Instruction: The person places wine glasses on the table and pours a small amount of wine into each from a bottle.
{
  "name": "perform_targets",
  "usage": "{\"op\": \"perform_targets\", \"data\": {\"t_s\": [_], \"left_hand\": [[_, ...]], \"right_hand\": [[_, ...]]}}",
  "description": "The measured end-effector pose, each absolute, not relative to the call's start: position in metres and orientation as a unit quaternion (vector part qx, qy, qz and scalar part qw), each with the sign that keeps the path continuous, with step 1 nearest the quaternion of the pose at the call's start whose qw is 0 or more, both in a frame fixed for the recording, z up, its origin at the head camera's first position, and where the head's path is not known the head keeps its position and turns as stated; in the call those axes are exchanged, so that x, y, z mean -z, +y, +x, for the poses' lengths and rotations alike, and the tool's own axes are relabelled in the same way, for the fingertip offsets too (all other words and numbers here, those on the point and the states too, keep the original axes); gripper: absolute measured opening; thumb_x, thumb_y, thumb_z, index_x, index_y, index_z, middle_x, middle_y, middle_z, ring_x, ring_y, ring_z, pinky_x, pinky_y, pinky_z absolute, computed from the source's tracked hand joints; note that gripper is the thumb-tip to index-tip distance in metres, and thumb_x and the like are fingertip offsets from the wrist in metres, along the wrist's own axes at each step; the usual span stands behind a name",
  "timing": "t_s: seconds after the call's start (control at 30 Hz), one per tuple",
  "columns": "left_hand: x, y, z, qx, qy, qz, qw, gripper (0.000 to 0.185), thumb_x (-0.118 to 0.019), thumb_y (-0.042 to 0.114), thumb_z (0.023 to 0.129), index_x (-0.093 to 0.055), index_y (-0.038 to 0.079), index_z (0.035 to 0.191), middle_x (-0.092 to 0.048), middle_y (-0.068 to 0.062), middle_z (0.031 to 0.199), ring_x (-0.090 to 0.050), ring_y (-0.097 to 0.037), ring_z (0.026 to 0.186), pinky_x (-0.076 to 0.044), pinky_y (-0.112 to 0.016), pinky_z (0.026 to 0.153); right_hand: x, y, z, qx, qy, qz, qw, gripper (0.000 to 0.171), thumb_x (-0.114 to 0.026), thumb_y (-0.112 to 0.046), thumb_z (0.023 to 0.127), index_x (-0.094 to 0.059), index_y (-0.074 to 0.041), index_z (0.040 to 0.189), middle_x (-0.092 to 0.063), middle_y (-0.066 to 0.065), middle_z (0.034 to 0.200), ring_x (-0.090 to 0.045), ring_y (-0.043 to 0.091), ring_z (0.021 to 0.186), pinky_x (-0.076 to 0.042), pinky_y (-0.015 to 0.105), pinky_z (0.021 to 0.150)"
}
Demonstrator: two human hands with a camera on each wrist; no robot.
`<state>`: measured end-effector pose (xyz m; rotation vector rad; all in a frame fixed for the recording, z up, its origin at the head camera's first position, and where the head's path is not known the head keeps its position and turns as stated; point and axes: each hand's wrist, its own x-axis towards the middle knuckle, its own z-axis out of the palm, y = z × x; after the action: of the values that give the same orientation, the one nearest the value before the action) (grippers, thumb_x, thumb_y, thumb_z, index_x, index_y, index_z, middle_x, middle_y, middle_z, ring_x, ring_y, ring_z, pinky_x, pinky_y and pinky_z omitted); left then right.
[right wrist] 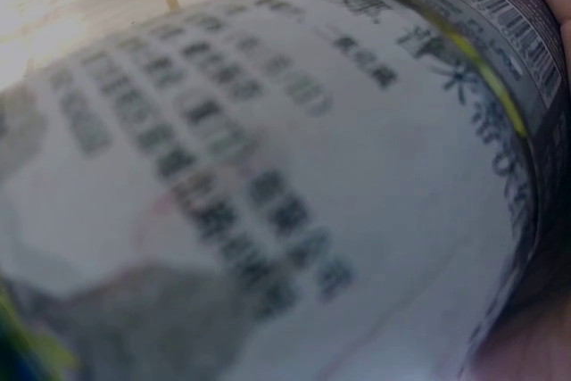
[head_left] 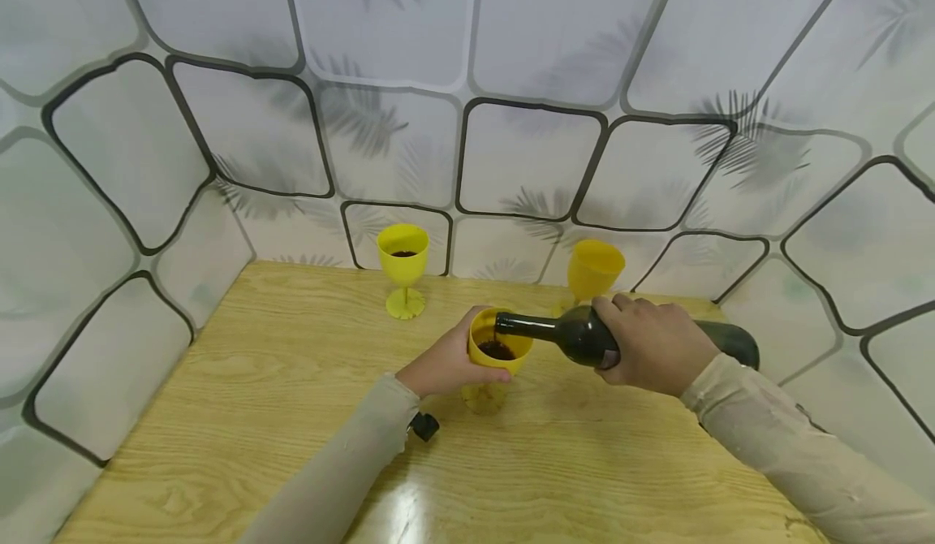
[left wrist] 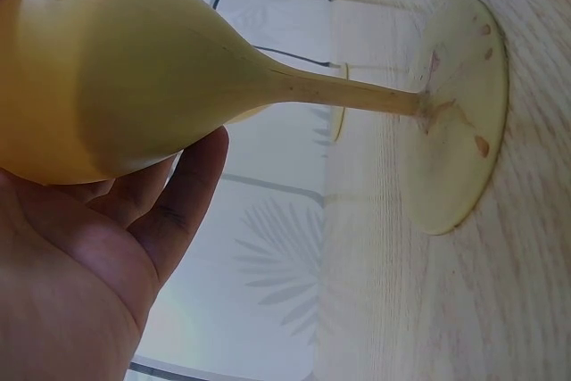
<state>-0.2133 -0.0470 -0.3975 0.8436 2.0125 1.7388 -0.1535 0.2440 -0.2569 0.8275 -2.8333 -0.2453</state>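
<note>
My left hand (head_left: 445,360) holds a yellow goblet (head_left: 506,367) round its bowl, with fingers behind and the thumb across the front. In the left wrist view, the goblet's stem and round foot (left wrist: 459,122) stand over the wood-grain table. A dark wine bottle (head_left: 587,337) lies nearly level in my right hand (head_left: 657,345), which grips its body. Its mouth is over the goblet's rim, and a thin dark stream falls into the dark liquid (head_left: 497,351) inside. A printed white label (right wrist: 223,176) on the bottle fills most of the right wrist view.
At the back of the wooden table (head_left: 292,349), a second yellow goblet (head_left: 404,264) contains dark liquid. A third yellow goblet (head_left: 595,268) stands behind the bottle, its foot partly hidden. A patterned wall covering (head_left: 526,162) rises along the table's back and sides.
</note>
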Motion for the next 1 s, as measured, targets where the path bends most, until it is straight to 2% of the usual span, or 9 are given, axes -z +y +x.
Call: {"op": "perform_targets", "data": {"t_s": [0.43,1.0], "left_hand": [[0.3982,-0.0474,-0.2135,-0.608,0.715,0.297,0.174,0.089,-0.090,0.033,0.083,-0.033,0.027,0.151,-0.058,0.000,0.133,-0.060,-0.019,0.119,-0.050,-0.040,0.103],[0.3984,-0.0477,-0.2135,-0.607,0.716,0.300,0.170,0.088,-0.090,0.035,0.082,-0.034,0.031,0.150,-0.057,0.002,0.135,-0.058,-0.017,0.122,-0.049,-0.040,0.105]], "right_hand": [[0.2563,0.2430,-0.1526,0.085,-0.951,0.280,0.096,0.062,-0.090,-0.040,0.064,-0.056,-0.010,0.107,-0.059,0.003,0.082,-0.057,0.018,0.061,-0.050,0.038,0.049],[0.2551,0.2426,-0.1519,0.081,-0.954,0.277,0.086,0.063,-0.090,-0.041,0.064,-0.055,-0.010,0.106,-0.060,0.004,0.083,-0.058,0.018,0.062,-0.050,0.039,0.049]]}}
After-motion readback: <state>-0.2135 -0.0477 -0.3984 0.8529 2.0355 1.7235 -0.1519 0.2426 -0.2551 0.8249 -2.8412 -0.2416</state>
